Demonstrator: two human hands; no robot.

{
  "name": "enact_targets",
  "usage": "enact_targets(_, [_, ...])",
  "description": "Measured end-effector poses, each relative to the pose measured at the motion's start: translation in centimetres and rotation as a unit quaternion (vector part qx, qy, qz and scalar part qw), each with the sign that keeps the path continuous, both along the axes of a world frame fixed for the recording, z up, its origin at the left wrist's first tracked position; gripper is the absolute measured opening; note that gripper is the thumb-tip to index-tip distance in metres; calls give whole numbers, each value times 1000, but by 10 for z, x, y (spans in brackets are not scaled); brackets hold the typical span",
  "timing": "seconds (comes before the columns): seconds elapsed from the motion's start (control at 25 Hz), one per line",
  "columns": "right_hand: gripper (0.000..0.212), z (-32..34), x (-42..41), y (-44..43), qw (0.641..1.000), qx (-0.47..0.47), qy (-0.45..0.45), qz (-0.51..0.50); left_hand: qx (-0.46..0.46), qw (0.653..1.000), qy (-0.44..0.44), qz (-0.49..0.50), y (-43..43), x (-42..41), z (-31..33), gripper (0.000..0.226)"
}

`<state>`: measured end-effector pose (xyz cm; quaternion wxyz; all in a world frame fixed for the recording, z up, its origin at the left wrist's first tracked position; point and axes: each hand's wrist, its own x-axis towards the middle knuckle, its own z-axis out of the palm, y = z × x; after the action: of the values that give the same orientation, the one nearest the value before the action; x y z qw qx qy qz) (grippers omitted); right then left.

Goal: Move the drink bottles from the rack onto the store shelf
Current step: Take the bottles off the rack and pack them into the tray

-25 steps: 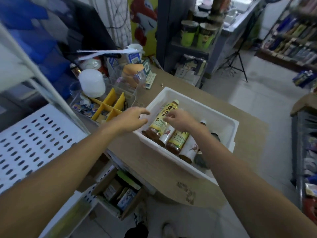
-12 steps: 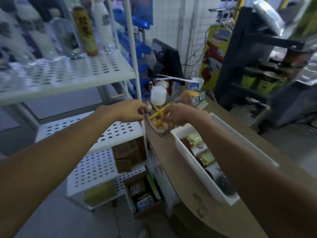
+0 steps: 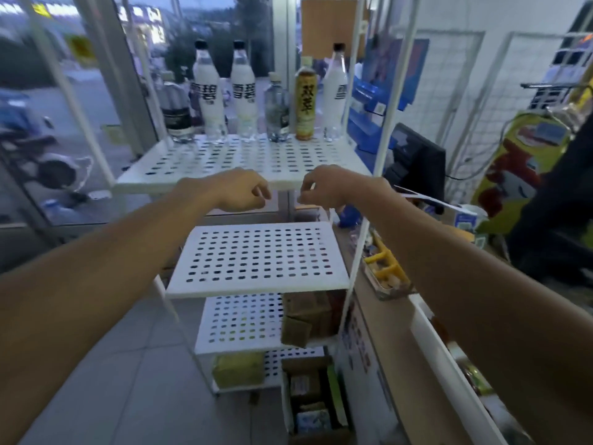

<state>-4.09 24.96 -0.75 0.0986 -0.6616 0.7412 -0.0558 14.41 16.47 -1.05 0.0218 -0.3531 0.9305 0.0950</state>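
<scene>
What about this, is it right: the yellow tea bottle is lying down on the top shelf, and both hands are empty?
Not quite. The head view shows the yellow tea bottle standing upright on the top shelf, not lying down. The rest is right: the left hand and the right hand hold nothing.

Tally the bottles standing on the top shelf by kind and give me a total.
On the top shelf:
Tall white-label bottles: 3
Clear bottles with dark labels: 2
Yellow-label tea bottle: 1
Total: 6
</scene>
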Motion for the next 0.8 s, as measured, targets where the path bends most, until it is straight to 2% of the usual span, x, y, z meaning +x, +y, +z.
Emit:
enact_targets(0.2, [39, 22, 60, -59, 999, 18, -28, 27, 15, 999, 47, 21, -30, 56, 23, 30])
enact_targets(0.44, [34, 30, 114, -124, 998, -1, -59, 35, 4, 996, 52, 74, -83, 107, 32, 31])
enact_targets(0.64, [32, 23, 138, -162, 998, -23, -48, 47, -3, 988, 110, 108, -124, 140, 29, 30])
enact_targets(0.8, [33, 25, 144, -195, 996, -64, -19, 64, -44, 985, 122, 116, -149, 147, 20, 29])
